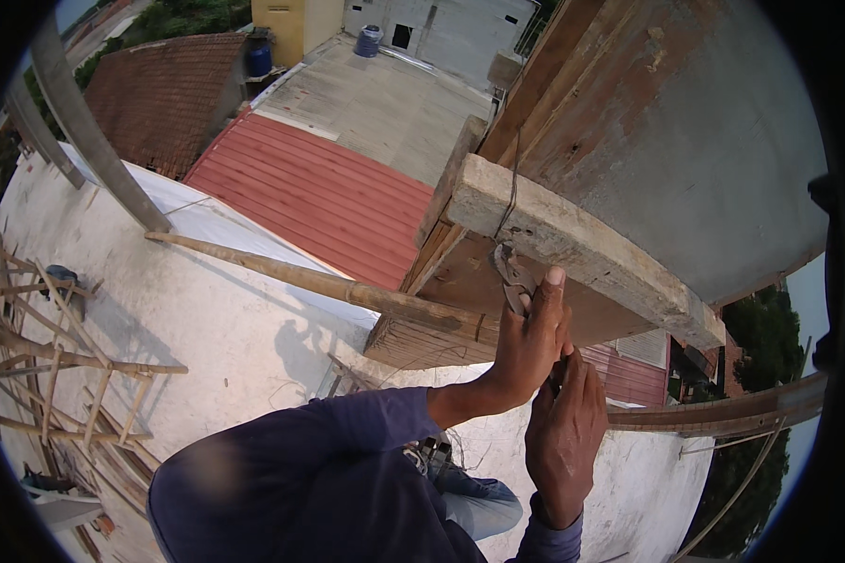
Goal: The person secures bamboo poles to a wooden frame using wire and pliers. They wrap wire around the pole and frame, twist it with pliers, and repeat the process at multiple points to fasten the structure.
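Wire (512, 202) was already looped over the plank's (582, 249) front edge; its twisted end was pinched with pliers (514, 281) by the left hand (530, 342), braced by the curled right hand (565, 427); tightening seemingly remained.

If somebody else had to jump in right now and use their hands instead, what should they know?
Left hand: raised, gripping pliers at the wire.
Right hand: just below the left, closed around something I cannot make out.
The wire runs over the rough wooden plank fixed to the board formwork, ending in a twisted knot at the pliers.
Done: wire looped over the plank.
Left: whether the twist is tight enough cannot be told.
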